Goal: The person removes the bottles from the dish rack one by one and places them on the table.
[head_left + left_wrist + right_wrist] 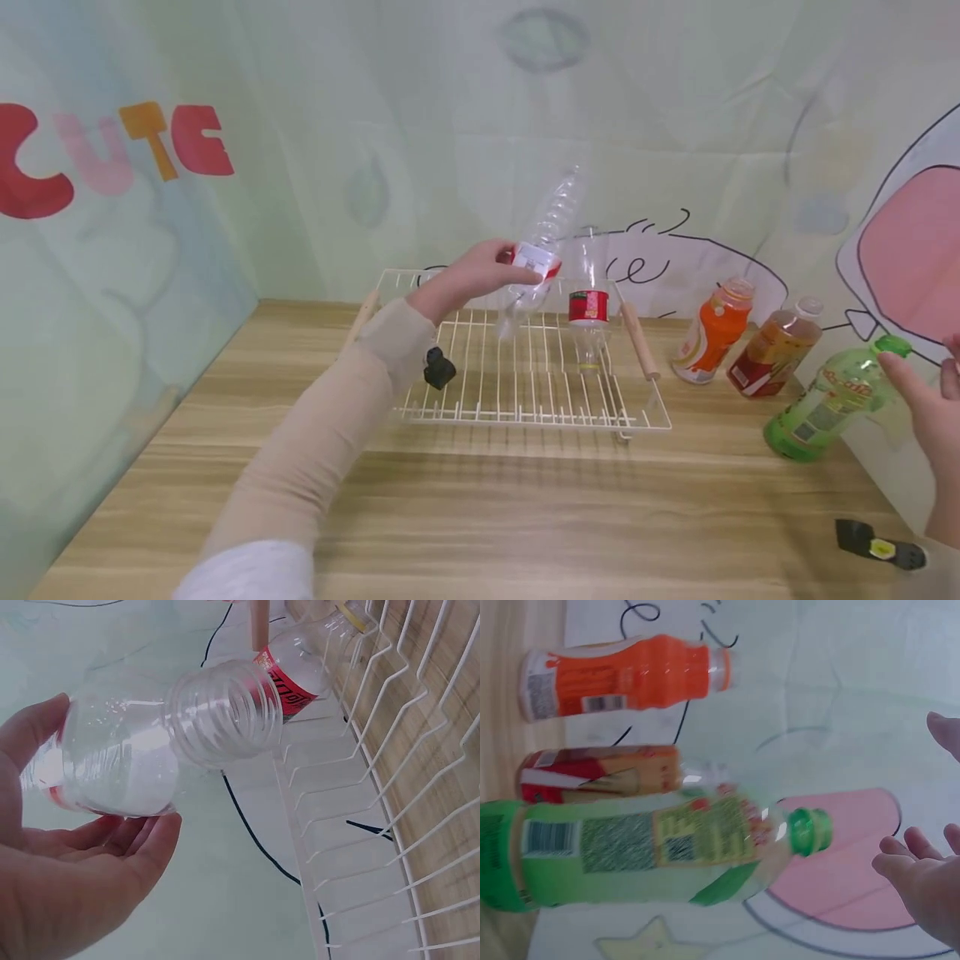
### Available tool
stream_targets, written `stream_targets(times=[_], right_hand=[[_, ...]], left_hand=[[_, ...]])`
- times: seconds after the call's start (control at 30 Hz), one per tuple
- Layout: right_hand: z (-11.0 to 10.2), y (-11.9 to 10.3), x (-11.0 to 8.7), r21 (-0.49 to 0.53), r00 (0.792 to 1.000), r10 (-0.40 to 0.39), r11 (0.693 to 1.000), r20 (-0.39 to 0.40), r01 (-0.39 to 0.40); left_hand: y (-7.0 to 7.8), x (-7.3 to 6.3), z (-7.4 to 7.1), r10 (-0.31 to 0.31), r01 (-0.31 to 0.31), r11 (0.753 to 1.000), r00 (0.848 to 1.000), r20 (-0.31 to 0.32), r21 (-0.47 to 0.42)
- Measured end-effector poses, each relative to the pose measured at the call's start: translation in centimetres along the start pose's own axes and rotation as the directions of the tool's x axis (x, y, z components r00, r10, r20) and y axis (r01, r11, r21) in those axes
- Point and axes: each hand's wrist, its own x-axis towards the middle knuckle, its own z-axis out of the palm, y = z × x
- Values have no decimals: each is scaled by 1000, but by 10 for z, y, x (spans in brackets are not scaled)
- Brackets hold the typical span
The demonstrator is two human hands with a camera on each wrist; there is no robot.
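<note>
My left hand (pixel 480 273) grips a clear plastic bottle (pixel 537 263) around its red-and-white label. The bottle tilts with its open mouth (pixel 225 712) downward, above a white wire rack (pixel 525 424). A second clear bottle (pixel 588 307) with a red label stands upside down in the rack, to the right of the held one. At the far right, my right hand (pixel 933 412) has its fingers spread and holds nothing. It is nearest to a green bottle (pixel 825 404) with a green neck (pixel 810 831); the right wrist view shows a gap between them.
An orange bottle (pixel 716 329) and an amber drink bottle (pixel 775 350) stand right of the rack. The rack has wooden side handles (pixel 640 342). Wrist-worn black mounts (pixel 439 368) show on both arms. A printed cloth backdrop (pixel 450 125) hangs behind the wooden table (pixel 487 517).
</note>
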Motion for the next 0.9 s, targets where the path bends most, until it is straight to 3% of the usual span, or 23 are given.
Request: stream_targets(times=[0.2, 0.4, 0.57, 0.7, 0.9], right_hand=[[3, -45, -17, 103, 996, -84, 991, -32, 87], [10, -72, -33, 72, 974, -226, 972, 30, 224], [16, -84, -44, 91, 936, -345, 937, 74, 338], [19, -91, -53, 81, 904, -411, 911, 114, 404], [24, -100, -63, 132, 816, -555, 831, 162, 540]], left_hand=[[11, -8, 3, 58, -61, 996, 997, 45, 70], [17, -17, 11, 88, -100, 989, 990, 112, 105], [18, -21, 18, 109, -122, 989, 983, 146, 88], [18, -23, 23, 113, -132, 983, 982, 151, 125], [18, -24, 31, 132, -157, 981, 971, 197, 116]])
